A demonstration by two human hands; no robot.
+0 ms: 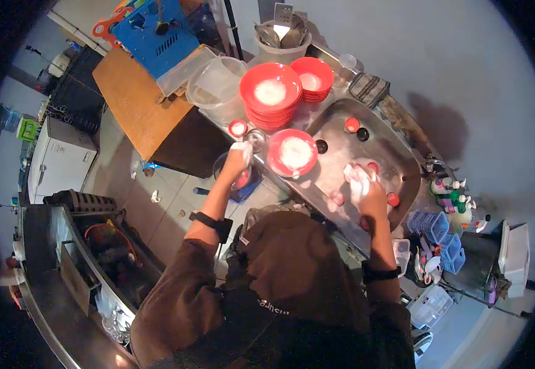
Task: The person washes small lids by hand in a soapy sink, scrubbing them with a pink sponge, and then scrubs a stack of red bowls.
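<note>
My left hand, foamy at the fingertips, is closed beside a small grey round dish at the sink's left edge; what it grips is too small to tell. Over the metal sink, my right hand is covered in white suds, its fingers closed around something hidden, with a small red cup touching or very near it. Between the hands a red bowl with foam sits at the sink's edge. Small red cups and black ones lie in the sink.
Stacks of red bowls stand behind the sink, near a clear tub and a utensil bucket. A wooden cabinet is at the left. Soap bottles and blue baskets are at the right.
</note>
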